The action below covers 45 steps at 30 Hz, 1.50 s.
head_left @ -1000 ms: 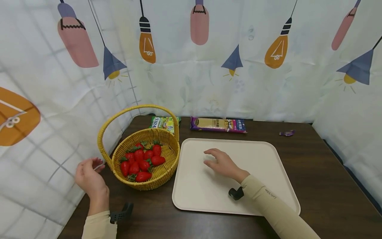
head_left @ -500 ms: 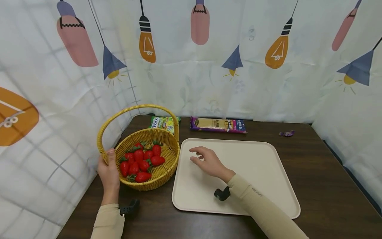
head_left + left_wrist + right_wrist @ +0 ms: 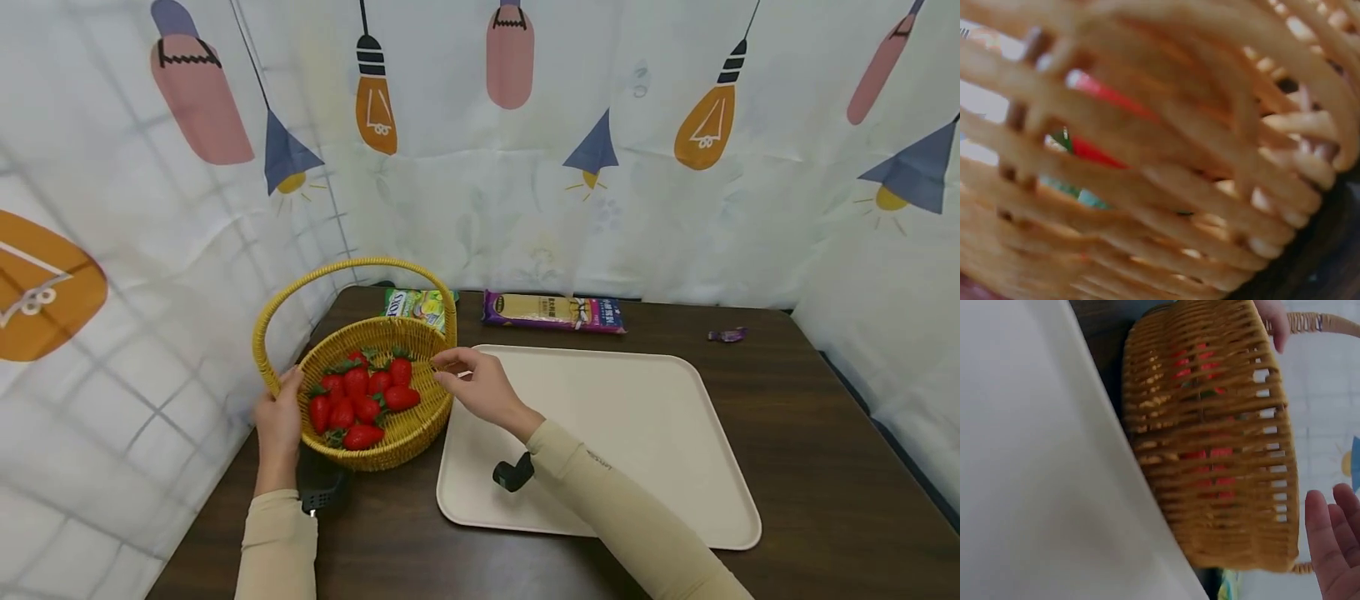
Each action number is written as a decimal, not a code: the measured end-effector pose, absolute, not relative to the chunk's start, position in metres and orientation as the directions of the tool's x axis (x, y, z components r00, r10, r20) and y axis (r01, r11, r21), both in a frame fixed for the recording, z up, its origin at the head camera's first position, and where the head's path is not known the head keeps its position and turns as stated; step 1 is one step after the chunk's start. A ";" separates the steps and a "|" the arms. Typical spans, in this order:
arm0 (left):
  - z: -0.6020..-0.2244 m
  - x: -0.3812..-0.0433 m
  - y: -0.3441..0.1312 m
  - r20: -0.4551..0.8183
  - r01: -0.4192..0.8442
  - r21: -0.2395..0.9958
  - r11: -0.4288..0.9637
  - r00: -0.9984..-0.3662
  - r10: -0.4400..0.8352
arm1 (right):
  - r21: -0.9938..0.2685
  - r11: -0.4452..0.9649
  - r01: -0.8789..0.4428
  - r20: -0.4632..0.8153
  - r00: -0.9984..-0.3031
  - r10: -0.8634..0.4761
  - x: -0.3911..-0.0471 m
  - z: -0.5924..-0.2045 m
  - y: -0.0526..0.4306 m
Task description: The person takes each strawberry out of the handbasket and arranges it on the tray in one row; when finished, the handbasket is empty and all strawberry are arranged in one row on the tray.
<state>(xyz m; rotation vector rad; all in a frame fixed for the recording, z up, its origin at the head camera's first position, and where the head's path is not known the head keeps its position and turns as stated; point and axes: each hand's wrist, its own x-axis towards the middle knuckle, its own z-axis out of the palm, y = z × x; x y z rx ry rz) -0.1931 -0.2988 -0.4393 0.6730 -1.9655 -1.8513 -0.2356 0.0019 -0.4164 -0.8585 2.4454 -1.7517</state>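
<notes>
Our left hand (image 3: 278,427) grips the near-left side of the round yellow woven basket (image 3: 375,460); our right hand (image 3: 483,387), relaxed and holding nothing, is at its opposite side. We find the basket, red strawberries (image 3: 356,382) inside, on the dark brown wood-grain bench (image 3: 780,433), beside the cream rectangular tray (image 3: 622,433). White lamp-printed fabric (image 3: 465,217) hangs behind and at both sides.

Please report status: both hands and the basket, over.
Left hand grips basket where handle joins. Right hand at opposite side, holding nothing. Strawberries inside; nothing seen covering them.
</notes>
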 end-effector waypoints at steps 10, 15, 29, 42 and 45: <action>-0.446 -0.189 -0.301 -0.073 -0.125 0.991 0.053 -0.819 -0.569 | -0.897 0.195 -0.398 0.216 -0.777 -0.591 -0.239 -0.418 -0.038; -0.446 -0.192 -0.299 -0.037 -0.097 0.993 0.073 -0.815 -0.578 | -0.862 0.219 -0.457 0.157 -0.651 -0.742 -0.253 -0.414 -0.052; -0.448 -0.191 -0.301 0.060 -0.081 0.974 0.211 -0.807 -0.587 | -0.901 0.244 -0.360 -0.058 -0.458 -0.887 -0.270 -0.419 -0.077; -0.452 -0.191 -0.299 0.111 -0.047 0.970 0.238 -0.787 -0.606 | -0.871 0.311 -0.380 -0.189 -0.325 -0.927 -0.269 -0.421 -0.082; -0.452 -0.191 -0.299 0.114 -0.049 0.969 0.243 -0.783 -0.611 | -0.874 0.320 -0.366 -0.220 -0.289 -0.932 -0.269 -0.421 -0.083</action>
